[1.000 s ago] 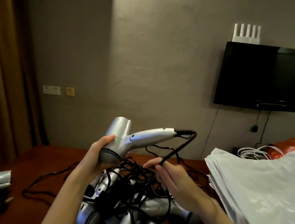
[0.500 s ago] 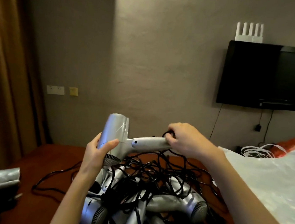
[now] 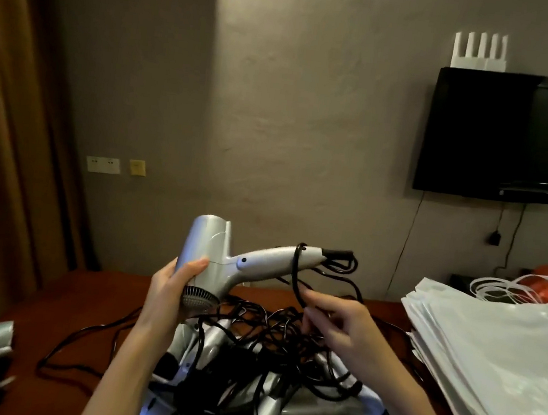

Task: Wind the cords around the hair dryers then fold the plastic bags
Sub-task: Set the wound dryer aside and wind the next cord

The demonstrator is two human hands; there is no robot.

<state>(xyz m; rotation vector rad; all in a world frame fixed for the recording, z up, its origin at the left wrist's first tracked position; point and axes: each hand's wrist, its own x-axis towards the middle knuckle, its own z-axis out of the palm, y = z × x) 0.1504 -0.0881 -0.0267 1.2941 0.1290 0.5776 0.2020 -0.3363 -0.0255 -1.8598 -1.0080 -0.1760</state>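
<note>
1. Head view: left hand (image 3: 174,290) grips the barrel of the silver plastic hair dryer (image 3: 221,261), fingers curled round it just above the grey rear grille, holding it clear above the table.
2. Long axis of the handle runs from the barrel toward the right and slightly up, ending in the black strain-relief stub.
3. Thin black power cord (image 3: 297,275) leaves that stub, loops back, and crosses the handle once near its end. From there it drops to the right hand (image 3: 343,322).
4. Right hand pinches the cord between thumb and fingertips, below the handle end and a little to its right. It is the nearer hand to the free cord; the left only steadies the dryer.
5. Judgement: the next turn must carry the cord up and over the handle, crosswise to its long axis, beside the existing turn.
6. Slack trails into the tangled heap of silver hair dryers and black cords (image 3: 265,378) on the dark red-brown table (image 3: 58,298); snagging looks possible.
7. Stack of white plastic bags (image 3: 494,365) lies untouched at right.
8. Versus half a second earlier: the right hand was up at the handle end, covering it; now it is below, with one turn visible on the handle.
</note>
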